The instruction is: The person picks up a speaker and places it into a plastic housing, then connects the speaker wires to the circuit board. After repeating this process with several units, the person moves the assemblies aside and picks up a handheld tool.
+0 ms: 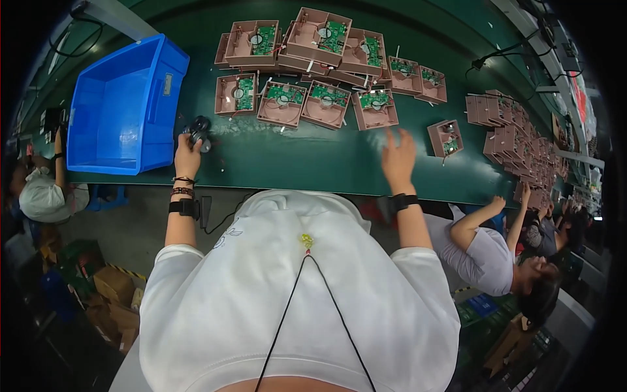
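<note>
My left hand [187,159] is closed on a dark, rounded object [201,125] with a shiny end, beside the blue bin; its exact kind is hard to make out. Over the green table, my right hand [398,159] has its fingers stretched out and holds nothing. Its fingertips are just short of a brown open housing [376,120] with a green circuit board inside. Further left in the same row stand similar housings [282,118], each with a board and a round part. Behind them more of these housings [256,60] are stacked.
A large blue bin [142,166] stands tilted at the table's left. One housing [446,138] sits apart to the right of my right hand. Beyond it many brown housings [516,147] are piled. A co-worker [486,258] is at the right, another person [53,196] at the far left.
</note>
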Action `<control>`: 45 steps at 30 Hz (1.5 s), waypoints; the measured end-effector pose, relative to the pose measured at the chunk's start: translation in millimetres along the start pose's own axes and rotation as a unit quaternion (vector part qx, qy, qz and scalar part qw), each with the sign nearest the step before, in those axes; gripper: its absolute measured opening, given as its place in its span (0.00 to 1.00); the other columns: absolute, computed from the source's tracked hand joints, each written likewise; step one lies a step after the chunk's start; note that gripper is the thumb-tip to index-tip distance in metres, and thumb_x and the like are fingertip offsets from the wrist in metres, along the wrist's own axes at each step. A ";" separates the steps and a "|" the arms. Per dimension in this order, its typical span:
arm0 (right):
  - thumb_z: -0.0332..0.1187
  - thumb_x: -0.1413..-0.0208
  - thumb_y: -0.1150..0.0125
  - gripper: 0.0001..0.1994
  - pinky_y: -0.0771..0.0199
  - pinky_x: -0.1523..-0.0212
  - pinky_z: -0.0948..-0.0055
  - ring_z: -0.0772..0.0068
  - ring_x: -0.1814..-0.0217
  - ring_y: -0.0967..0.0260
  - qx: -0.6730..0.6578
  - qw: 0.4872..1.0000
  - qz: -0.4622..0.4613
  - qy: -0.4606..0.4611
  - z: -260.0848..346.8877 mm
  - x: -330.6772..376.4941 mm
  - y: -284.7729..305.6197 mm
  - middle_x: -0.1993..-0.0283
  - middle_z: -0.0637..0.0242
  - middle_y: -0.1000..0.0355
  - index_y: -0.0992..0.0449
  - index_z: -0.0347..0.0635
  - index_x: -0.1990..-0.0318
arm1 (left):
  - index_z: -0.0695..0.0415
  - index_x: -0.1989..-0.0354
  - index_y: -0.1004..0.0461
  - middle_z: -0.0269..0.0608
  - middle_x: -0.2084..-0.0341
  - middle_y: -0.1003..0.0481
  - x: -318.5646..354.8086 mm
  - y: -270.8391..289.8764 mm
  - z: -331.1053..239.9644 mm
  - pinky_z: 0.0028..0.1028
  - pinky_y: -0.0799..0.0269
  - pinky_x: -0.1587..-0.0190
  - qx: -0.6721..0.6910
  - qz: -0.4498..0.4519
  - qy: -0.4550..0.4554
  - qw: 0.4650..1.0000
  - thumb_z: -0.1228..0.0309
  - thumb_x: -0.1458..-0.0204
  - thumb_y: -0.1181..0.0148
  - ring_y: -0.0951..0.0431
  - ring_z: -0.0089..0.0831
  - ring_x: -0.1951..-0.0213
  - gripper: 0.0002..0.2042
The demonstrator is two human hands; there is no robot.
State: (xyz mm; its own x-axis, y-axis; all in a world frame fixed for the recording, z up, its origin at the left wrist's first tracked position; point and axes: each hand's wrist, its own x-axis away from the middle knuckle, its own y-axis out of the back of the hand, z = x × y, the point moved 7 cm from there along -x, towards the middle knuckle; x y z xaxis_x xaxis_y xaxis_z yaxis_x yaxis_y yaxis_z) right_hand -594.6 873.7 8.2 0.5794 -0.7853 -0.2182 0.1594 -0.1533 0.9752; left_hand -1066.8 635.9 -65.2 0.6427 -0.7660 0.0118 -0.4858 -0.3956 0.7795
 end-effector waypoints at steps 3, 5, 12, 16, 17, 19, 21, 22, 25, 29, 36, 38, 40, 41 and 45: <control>0.29 0.57 0.41 0.27 0.43 0.46 0.57 0.51 0.45 0.44 -0.095 0.995 0.015 0.040 48.1 0.8 -18.3 0.48 0.54 0.41 0.37 0.49 0.45 | 0.58 0.60 0.38 0.45 0.63 0.29 6.7 9.2 -19.2 0.30 0.29 0.63 0.257 -0.019 0.150 0.954 0.70 0.48 0.46 0.24 0.36 0.61 0.11; 0.29 0.58 0.40 0.27 0.42 0.46 0.58 0.52 0.45 0.44 -0.146 0.986 0.023 0.077 70.0 1.4 -19.3 0.48 0.54 0.41 0.37 0.49 0.45 | 0.58 0.58 0.40 0.43 0.64 0.29 9.5 3.8 -35.7 0.26 0.29 0.61 0.426 -0.023 0.243 0.871 0.68 0.44 0.50 0.25 0.33 0.59 0.11; 0.29 0.56 0.38 0.32 0.36 0.53 0.65 0.58 0.51 0.39 -0.469 0.827 0.310 0.003 88.6 -2.1 -24.8 0.48 0.55 0.41 0.44 0.45 0.41 | 0.60 0.58 0.39 0.42 0.66 0.28 26.4 -25.3 -154.0 0.23 0.30 0.63 0.326 0.161 0.087 0.928 0.65 0.46 0.47 0.25 0.29 0.63 0.14; 0.31 0.55 0.38 0.31 0.34 0.56 0.68 0.58 0.56 0.35 -0.532 0.817 0.199 0.101 109.9 -4.3 7.4 0.50 0.55 0.40 0.44 0.43 0.42 | 0.60 0.57 0.38 0.42 0.68 0.27 77.1 -131.5 -235.6 0.23 0.30 0.64 0.321 0.389 0.062 0.861 0.65 0.46 0.47 0.26 0.27 0.64 0.14; 0.33 0.55 0.38 0.30 0.33 0.57 0.67 0.57 0.58 0.34 -0.498 0.841 0.158 0.142 107.0 -4.9 18.9 0.51 0.55 0.39 0.42 0.42 0.43 | 0.59 0.56 0.38 0.43 0.67 0.27 87.7 -153.9 -251.0 0.23 0.29 0.64 0.270 0.434 -0.001 0.859 0.64 0.45 0.48 0.26 0.27 0.64 0.14; 0.33 0.55 0.39 0.28 0.33 0.57 0.67 0.56 0.58 0.34 -0.494 0.846 0.174 0.094 83.5 0.2 21.0 0.52 0.55 0.39 0.41 0.41 0.44 | 0.60 0.55 0.38 0.44 0.66 0.27 94.7 -171.8 -279.8 0.24 0.29 0.65 0.326 0.474 0.032 0.817 0.64 0.45 0.49 0.25 0.28 0.65 0.15; 0.32 0.54 0.40 0.25 0.33 0.56 0.66 0.55 0.59 0.35 -0.496 0.840 0.219 0.021 60.7 10.7 17.9 0.53 0.55 0.39 0.40 0.41 0.47 | 0.61 0.54 0.40 0.47 0.63 0.26 103.3 -184.6 -305.3 0.25 0.28 0.66 0.428 0.524 0.123 0.726 0.64 0.44 0.50 0.24 0.29 0.68 0.16; 0.32 0.54 0.40 0.25 0.33 0.56 0.66 0.55 0.59 0.35 -0.493 0.843 0.214 0.010 53.1 18.3 17.6 0.53 0.55 0.39 0.40 0.41 0.47 | 0.61 0.54 0.40 0.47 0.63 0.26 102.2 -189.3 -315.1 0.25 0.28 0.66 0.425 0.534 0.119 0.721 0.64 0.44 0.50 0.24 0.29 0.68 0.16; 0.30 0.52 0.41 0.20 0.34 0.58 0.68 0.56 0.60 0.35 -0.494 0.865 0.030 -0.080 16.6 39.2 9.4 0.57 0.56 0.38 0.38 0.39 0.51 | 0.65 0.54 0.42 0.53 0.70 0.25 83.5 -211.7 -331.7 0.33 0.27 0.68 0.267 0.569 0.084 0.774 0.60 0.47 0.48 0.22 0.39 0.69 0.21; 0.28 0.50 0.44 0.16 0.28 0.74 0.77 0.73 0.67 0.35 -0.492 0.833 0.030 -0.252 -32.1 86.8 -45.9 0.62 0.63 0.36 0.37 0.39 0.54 | 0.66 0.54 0.43 0.58 0.71 0.26 23.1 -255.5 -332.3 0.41 0.27 0.66 -0.041 0.327 -0.080 0.941 0.61 0.47 0.51 0.24 0.51 0.67 0.21; 0.28 0.50 0.45 0.15 0.33 0.75 0.79 0.73 0.66 0.35 -0.491 0.795 -0.010 -0.356 -51.5 110.4 -32.1 0.63 0.62 0.35 0.37 0.39 0.54 | 0.65 0.57 0.40 0.60 0.72 0.26 26.2 -290.2 -322.2 0.44 0.28 0.66 -0.103 0.274 -0.048 0.955 0.64 0.48 0.54 0.25 0.53 0.68 0.17; 0.28 0.49 0.47 0.14 0.32 0.81 0.83 0.77 0.69 0.35 -0.477 0.805 -0.045 -0.349 -49.4 111.2 -23.2 0.63 0.64 0.36 0.37 0.40 0.54 | 0.63 0.60 0.36 0.58 0.72 0.26 39.6 -283.4 -327.0 0.42 0.28 0.67 -0.180 0.314 -0.161 0.918 0.67 0.50 0.53 0.24 0.50 0.68 0.13; 0.31 0.46 0.49 0.12 0.34 0.81 0.81 0.76 0.68 0.34 -0.636 0.660 -0.006 -0.401 -40.7 108.9 -23.5 0.62 0.64 0.35 0.37 0.41 0.55 | 0.62 0.61 0.34 0.56 0.71 0.26 49.6 -273.0 -323.2 0.41 0.27 0.68 -0.217 0.334 -0.210 0.893 0.69 0.51 0.52 0.24 0.49 0.68 0.11; 0.32 0.45 0.51 0.11 0.34 0.81 0.80 0.75 0.67 0.34 -0.703 0.574 0.014 -0.419 -32.4 105.1 -22.3 0.62 0.64 0.35 0.37 0.42 0.55 | 0.61 0.63 0.33 0.55 0.71 0.26 52.6 -265.0 -324.9 0.40 0.27 0.68 -0.214 0.317 -0.249 0.890 0.70 0.52 0.52 0.24 0.48 0.68 0.10; 0.36 0.41 0.55 0.09 0.36 0.77 0.77 0.72 0.67 0.33 -0.836 0.414 0.030 -0.359 0.6 80.4 -5.6 0.61 0.65 0.34 0.36 0.43 0.58 | 0.58 0.65 0.30 0.50 0.68 0.28 61.7 -236.7 -317.3 0.37 0.26 0.69 -0.215 0.290 -0.329 0.873 0.72 0.54 0.50 0.24 0.45 0.69 0.08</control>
State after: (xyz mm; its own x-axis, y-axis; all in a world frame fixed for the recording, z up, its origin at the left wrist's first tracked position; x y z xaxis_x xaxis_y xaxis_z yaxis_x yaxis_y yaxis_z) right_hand -549.4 811.1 -14.8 0.3307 -0.8261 0.4563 0.8403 0.0377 -0.5408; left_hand -724.2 843.0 -50.2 -0.1854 -0.9554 0.2300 -0.2587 0.2732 0.9265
